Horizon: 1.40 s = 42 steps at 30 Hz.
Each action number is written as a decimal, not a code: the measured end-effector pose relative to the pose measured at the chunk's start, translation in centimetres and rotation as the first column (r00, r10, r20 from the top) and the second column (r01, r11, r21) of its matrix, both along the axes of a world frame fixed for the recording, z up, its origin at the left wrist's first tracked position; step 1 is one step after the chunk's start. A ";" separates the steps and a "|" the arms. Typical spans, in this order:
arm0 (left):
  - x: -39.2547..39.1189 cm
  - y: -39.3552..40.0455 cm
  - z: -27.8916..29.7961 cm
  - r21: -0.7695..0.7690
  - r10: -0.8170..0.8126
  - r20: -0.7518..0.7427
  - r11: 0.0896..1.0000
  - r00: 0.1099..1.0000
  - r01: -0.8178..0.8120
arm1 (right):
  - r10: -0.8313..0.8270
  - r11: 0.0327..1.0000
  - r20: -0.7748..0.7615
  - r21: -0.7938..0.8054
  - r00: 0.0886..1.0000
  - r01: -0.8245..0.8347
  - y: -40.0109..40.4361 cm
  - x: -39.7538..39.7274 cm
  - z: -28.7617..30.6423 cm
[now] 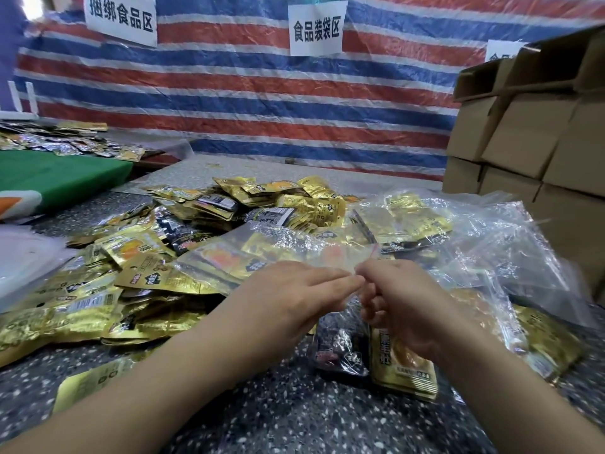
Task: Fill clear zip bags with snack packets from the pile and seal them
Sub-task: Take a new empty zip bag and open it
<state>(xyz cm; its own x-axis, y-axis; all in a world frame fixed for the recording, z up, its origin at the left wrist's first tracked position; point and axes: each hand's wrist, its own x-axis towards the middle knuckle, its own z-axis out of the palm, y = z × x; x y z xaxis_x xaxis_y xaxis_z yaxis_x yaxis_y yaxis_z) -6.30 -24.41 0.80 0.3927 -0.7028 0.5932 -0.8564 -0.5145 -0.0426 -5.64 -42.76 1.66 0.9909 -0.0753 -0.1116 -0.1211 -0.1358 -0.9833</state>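
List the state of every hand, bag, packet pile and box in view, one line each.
Left hand: fingers pinching the clear zip bag's edge.
Right hand: fingers curled, pinching the same edge.
Clear plastic zip bag: held over the pile; open or sealed, cannot tell.
Pile of gold and black foil snack packets: loose, heaped.
Filled clear bags: lying on the right.
Brown cardboard boxes: stacked.

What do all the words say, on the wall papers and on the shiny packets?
"捆绑食品区": left paper sign on the striped tarp.
"食品装袋区": middle paper sign.
Right paper sign: mostly hidden by the cardboard boxes, unreadable.
Gold snack packets and black snack packets: print too blurred to read.
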 end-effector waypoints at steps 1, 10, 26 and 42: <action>0.0 0.0 -0.1 -0.008 -0.004 -0.013 1.000 1.000 0.004 | 0.007 0.999 0.043 0.031 0.999 -0.009 0.0 -0.1 -0.1; -0.2 -0.4 -0.7 -0.545 0.039 -0.130 0.832 0.991 -0.104 | 0.030 0.965 0.683 -0.211 0.730 0.158 0.6 -1.3 -0.1; 1.6 0.6 -1.6 -0.439 -0.074 -0.356 0.893 0.931 -0.097 | 0.249 0.950 0.515 -0.296 0.820 -0.103 1.9 -1.7 -0.6; 1.1 0.7 -1.5 -0.421 -0.082 -0.262 0.906 0.961 -0.037 | 0.330 0.943 0.379 -0.179 0.865 -0.281 1.9 -2.4 0.0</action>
<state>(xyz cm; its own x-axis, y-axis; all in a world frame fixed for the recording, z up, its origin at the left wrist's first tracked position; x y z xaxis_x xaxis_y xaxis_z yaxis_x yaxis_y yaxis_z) -5.25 -23.68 -0.66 0.5655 -0.4235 0.7077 -0.8157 -0.4137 0.4042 -8.05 -40.90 1.69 0.9245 0.2501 0.2876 0.3428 -0.2159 -0.9143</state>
